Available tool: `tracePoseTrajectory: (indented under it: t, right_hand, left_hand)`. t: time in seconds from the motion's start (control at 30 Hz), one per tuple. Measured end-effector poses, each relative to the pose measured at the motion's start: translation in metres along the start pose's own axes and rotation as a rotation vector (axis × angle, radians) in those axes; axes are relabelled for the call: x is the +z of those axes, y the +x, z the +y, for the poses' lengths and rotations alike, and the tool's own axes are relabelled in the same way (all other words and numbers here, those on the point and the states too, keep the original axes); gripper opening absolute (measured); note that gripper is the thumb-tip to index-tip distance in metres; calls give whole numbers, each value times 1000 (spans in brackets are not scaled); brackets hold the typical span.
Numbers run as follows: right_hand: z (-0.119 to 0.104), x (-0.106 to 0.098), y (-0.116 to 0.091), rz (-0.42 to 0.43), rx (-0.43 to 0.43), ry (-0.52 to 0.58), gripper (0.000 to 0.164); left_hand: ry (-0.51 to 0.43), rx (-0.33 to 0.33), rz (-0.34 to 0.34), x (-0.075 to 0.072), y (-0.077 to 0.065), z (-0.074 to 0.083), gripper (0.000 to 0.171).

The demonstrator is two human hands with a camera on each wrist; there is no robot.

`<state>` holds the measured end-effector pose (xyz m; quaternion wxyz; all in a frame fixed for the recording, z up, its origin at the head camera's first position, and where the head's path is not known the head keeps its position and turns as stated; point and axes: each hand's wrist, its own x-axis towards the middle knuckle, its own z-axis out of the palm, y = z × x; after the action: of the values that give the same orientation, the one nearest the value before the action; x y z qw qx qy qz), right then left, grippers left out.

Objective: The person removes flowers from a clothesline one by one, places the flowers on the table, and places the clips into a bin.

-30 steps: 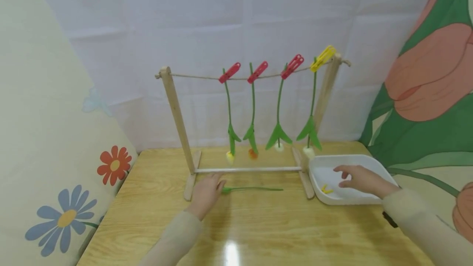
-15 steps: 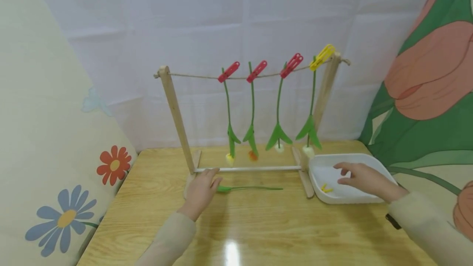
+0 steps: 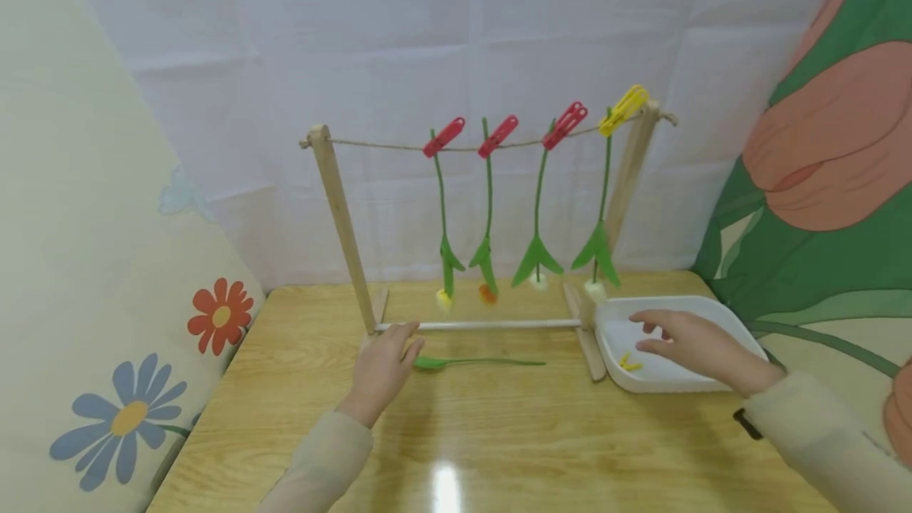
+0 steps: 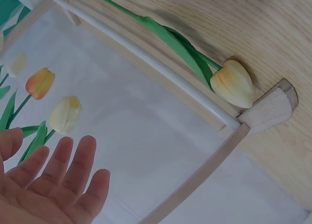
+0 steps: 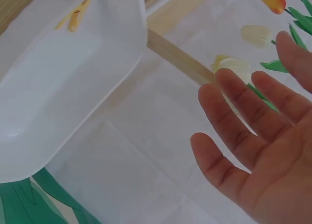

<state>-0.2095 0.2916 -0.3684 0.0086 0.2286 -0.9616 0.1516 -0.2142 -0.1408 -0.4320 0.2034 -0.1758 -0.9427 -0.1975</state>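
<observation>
My left hand [image 3: 380, 370], fingers extended and holding nothing, hovers at the rack's left foot. Beside it a tulip [image 4: 233, 85] lies on the table, its pale yellow bloom hidden by the hand in the head view and its green stem [image 3: 492, 361] stretching right. Over the white tray [image 3: 663, 387] is my right hand [image 3: 694, 345], fingers loosely bent with nothing between them. A yellow clothespin [image 3: 628, 362] lies in that tray. Several tulips hang bloom-down from the cord: one yellow [image 3: 444, 299], one orange [image 3: 488, 294], others whitish. Red clothespins [image 3: 443, 138] and a yellow clothespin [image 3: 624, 111] clip their stems.
A wooden rack stands across the table, with a left post [image 3: 342, 228], a right post [image 3: 631, 172] and a white lower bar [image 3: 499, 325]. A white cloth [image 3: 385, 38] hangs behind it. Floral panels [image 3: 128, 260] flank both sides.
The left hand has drawn leftward off the lying tulip, showing more of its leaf. The right hand has shifted slightly left over the tray. The hanging tulips stay in place.
</observation>
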Motion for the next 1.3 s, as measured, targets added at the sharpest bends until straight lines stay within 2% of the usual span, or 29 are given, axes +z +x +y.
tracePoseTrajectory:
  t: [0.13,0.3,0.47,0.63,0.87,1.2,1.3]
  right_hand:
    - [-8,-1,3,27,12,11,36]
    - [-16,-3,7,78,24,41,38]
    - [-23,-6,10,166,-4,52,34]
    - [-34,-9,13,293,-79,44,28]
    - [-50,-12,18,452,-260,-55,28]
    - [-66,-25,30,499,-364,-107,32]
    - [-71,-28,34,533,-405,-111,43]
  left_hand:
    - [-33,-6,7,-4,2,-1,30]
    - [-77,-46,-13,-9,5,-1,30]
    - [-100,-80,-38,-15,8,-1,32]
    - [-122,-105,-53,-21,14,1,35]
    - [-121,-90,-64,-24,20,4,34]
    - [-173,-104,-75,-31,29,11,38]
    - [-170,-91,-78,-34,34,15,39]
